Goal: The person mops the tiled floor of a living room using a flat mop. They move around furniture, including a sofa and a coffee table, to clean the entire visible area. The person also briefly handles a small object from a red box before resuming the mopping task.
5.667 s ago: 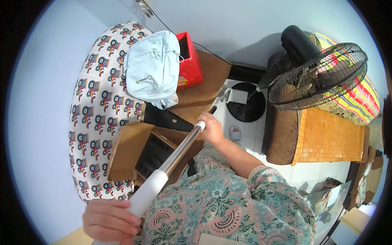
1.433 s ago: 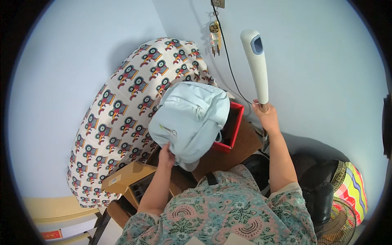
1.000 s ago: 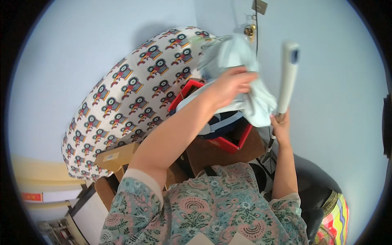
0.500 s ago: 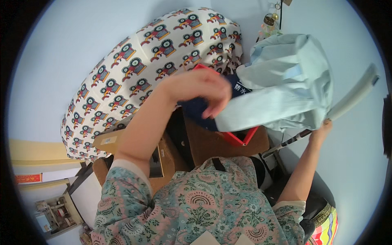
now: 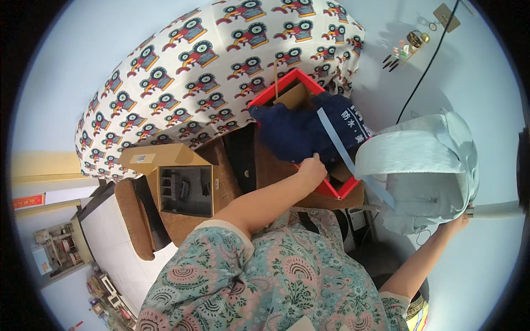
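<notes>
My left hand (image 5: 313, 170) is closed at the lower edge of a navy cloth (image 5: 295, 132) with white printing, its fingertips against the fabric. The cloth lies bunched over an open red-rimmed box (image 5: 346, 190). My right hand (image 5: 454, 225) is closed around a long pale rod (image 5: 497, 211) with a metal collar, at the right. Beside that hand hangs a pale blue fabric piece (image 5: 422, 144), puffed out and hollow, hiding part of my grip. A narrow light blue strap (image 5: 334, 137) crosses the navy cloth toward it.
An open cardboard box (image 5: 214, 190) with a dark divided inside stands on brown seating left of my arm. Behind rises a large bulge covered in tractor-print fabric (image 5: 201, 85). A black cable (image 5: 422, 80) and small ornaments (image 5: 406, 48) hang on the wall at right.
The pale blue fabric has moved right and down, off the navy cloth. My left hand has come down to the cloth's near edge. My right hand has shifted right and lower with the rod.
</notes>
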`<state>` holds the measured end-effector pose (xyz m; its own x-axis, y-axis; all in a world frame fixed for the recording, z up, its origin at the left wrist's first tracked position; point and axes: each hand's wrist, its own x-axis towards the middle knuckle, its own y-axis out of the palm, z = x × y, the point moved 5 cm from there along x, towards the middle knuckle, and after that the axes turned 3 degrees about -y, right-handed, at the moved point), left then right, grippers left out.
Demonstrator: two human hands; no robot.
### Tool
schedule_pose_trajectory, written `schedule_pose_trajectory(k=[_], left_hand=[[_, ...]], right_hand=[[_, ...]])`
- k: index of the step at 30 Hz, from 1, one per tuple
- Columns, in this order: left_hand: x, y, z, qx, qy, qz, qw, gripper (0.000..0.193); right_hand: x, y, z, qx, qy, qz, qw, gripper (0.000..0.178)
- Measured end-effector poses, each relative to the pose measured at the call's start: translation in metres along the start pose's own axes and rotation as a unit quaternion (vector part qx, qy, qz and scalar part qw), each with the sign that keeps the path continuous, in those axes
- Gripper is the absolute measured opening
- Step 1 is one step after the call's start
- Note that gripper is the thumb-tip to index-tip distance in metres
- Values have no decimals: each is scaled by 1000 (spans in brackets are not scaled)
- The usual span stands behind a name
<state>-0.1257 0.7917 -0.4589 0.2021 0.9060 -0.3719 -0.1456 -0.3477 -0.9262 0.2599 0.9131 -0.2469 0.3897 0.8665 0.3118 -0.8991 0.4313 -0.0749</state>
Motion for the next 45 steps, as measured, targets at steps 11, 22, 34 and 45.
schedule_pose_trajectory(k=[11,22,34,45], left_hand=[[-36,62,-92,-175,11,214,961,21],[-59,-23,-44,-110,63,-222,967,22],[-209,22,116,-391,-183,-440,787,34],[-203,233,151,-552,-366,-144,735,20]], right_hand=[[-29,50,14,-67,20,31,997,34],[-53,119,21,-80,33,88,992,33],[-89,201,-13,-79,69,210,972,10],[-124,233,-22,-196,46,197,959,22]])
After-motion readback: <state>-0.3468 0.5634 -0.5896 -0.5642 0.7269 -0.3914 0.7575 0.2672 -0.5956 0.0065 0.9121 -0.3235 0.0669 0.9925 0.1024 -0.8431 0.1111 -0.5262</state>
